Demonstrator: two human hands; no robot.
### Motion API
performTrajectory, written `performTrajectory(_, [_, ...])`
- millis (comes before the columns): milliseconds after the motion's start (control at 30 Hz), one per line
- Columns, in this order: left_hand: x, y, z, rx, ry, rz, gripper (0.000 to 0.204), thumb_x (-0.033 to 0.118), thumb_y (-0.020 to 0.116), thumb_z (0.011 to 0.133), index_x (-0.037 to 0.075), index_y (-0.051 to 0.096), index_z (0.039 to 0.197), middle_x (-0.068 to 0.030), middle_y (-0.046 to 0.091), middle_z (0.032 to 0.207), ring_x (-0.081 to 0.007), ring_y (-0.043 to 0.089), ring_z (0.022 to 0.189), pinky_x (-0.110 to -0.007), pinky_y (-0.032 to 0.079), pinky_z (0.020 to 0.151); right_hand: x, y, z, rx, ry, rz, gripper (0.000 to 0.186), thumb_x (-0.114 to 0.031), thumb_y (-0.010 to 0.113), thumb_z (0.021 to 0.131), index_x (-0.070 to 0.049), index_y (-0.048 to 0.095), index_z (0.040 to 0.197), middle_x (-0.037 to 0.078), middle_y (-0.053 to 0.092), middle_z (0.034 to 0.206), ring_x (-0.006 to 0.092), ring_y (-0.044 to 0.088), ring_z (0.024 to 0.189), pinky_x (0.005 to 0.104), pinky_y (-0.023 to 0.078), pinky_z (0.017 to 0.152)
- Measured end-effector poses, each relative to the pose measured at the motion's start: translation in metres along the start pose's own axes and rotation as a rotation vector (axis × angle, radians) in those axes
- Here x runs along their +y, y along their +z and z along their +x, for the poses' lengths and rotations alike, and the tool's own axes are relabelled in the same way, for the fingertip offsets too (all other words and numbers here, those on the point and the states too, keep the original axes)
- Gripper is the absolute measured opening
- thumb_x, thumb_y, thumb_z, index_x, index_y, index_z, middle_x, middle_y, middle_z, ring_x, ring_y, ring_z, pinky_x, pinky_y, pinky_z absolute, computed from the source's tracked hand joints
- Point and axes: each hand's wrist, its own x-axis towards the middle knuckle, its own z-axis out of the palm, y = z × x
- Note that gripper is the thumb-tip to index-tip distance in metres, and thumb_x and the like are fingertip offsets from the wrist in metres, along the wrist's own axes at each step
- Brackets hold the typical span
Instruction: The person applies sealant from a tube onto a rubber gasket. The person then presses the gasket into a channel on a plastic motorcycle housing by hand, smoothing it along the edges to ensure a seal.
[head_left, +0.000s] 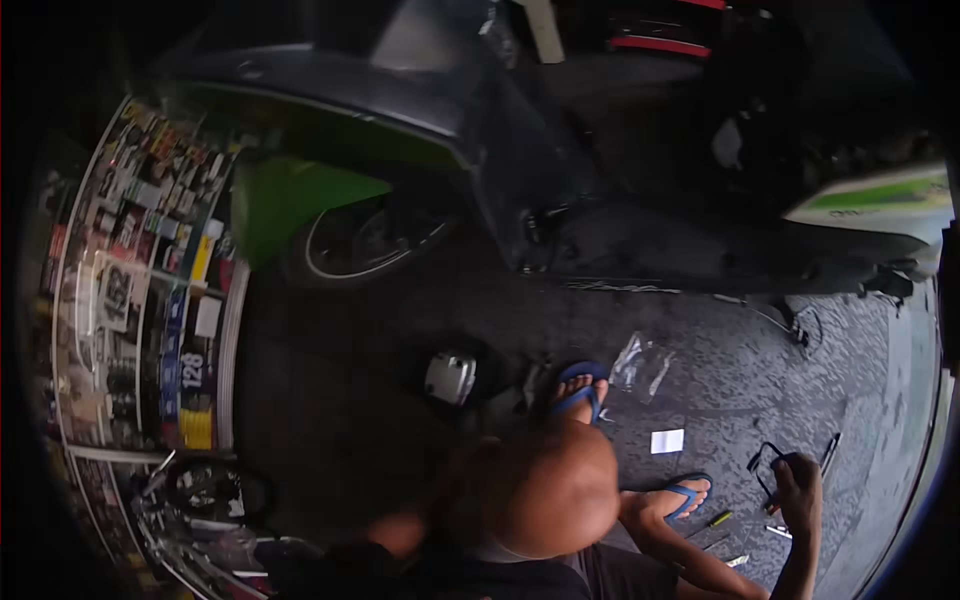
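Note:
My right hand (797,482) is at the lower right, fingers closed round a thin black looped cord (763,478) that sticks out to its left. Just beyond it on the floor lies a slim, long-handled tool (831,452). On the other side, my left arm (400,533) is blurred and dark beside my bent knee (565,490); its hand cannot be made out. Ahead of the knee, a silver, box-like metal part (451,377) rests on the dark floor.
A dark scooter with green panels (640,240) spans the far side, its wheel (375,240) at left. Shelves of packaged goods (150,290) line the left. Near my sandalled feet (685,497) lie a clear plastic bag (640,365), a white paper (667,441) and a yellow-handled screwdriver (720,520).

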Motion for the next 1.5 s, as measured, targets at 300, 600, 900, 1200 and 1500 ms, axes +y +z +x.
performTrajectory(300, [-0.042, -0.01, -0.001, 0.648, -0.018, -0.249, 0.049, 0.031, 0.08, 0.077, 0.003, 0.058, 0.109, -0.0212, 0.062, 0.115, -0.0371, 0.059, 0.111, -0.045, 0.049, 0.089, -0.011, 0.03, 0.016, -0.055, 0.001, -0.003, 0.038, -0.033, 0.06, 0.095, 0.003, 0.06, 0.084, 0.003, 0.05, 0.058, 0.0108, 0.049, 0.045, 0.0283, 0.036, 0.042])
performTrajectory(600, [0.012, -0.05, 0.087, 0.572, -0.298, 0.254, 0.114, 0.049, 0.089, 0.061, -0.001, 0.033, 0.146, -0.0251, 0.05, 0.138, -0.0397, 0.047, 0.129, -0.045, 0.036, 0.111, -0.017, 0.019, -0.004, 0.043, 0.165, 0.022, 0.025, -0.02, 0.06, 0.094, 0.001, 0.06, 0.081, 0.003, 0.053, 0.066, 0.0104, 0.051, 0.053, 0.0273, 0.042, 0.046])
performTrajectory(900, [-0.001, -0.05, 0.066, 0.966, 0.243, -0.373, 0.07, 0.03, 0.076, 0.077, -0.002, 0.05, 0.134, -0.0181, 0.062, 0.117, -0.0319, 0.059, 0.112, -0.044, 0.046, 0.099, -0.025, 0.018, 0.001, 0.01, 0.108, -0.054, 0.033, -0.027, 0.062, 0.095, 0.005, 0.065, 0.095, 0.014, 0.062, 0.073, 0.0192, 0.056, 0.068, 0.0355, 0.045, 0.066])
performTrajectory(1200, [0.164, -0.04, 0.08, -1.01, 0.153, -1.825, 0.069, 0.051, 0.042, 0.091, 0.005, 0.048, 0.143, -0.0183, 0.051, 0.144, -0.0349, 0.048, 0.134, -0.05, 0.037, 0.113, -0.037, 0.009, -0.015, 0.086, 0.008, -0.037, 0.039, -0.032, 0.062, 0.093, 0.007, 0.066, 0.092, 0.013, 0.064, 0.076, 0.0194, 0.058, 0.072, 0.0359, 0.046, 0.07])
performTrajectory(1500, [0.184, -0.024, 0.083, -1.073, 0.283, -1.736, 0.073, 0.055, 0.044, 0.091, 0.0, 0.049, 0.139, -0.0225, 0.054, 0.139, -0.0381, 0.053, 0.128, -0.051, 0.041, 0.111, -0.029, 0.011, -0.019, 0.066, 0.055, -0.002, 0.042, -0.035, 0.061, 0.094, 0.006, 0.064, 0.088, 0.009, 0.058, 0.069, 0.0164, 0.053, 0.068, 0.0341, 0.043, 0.066])
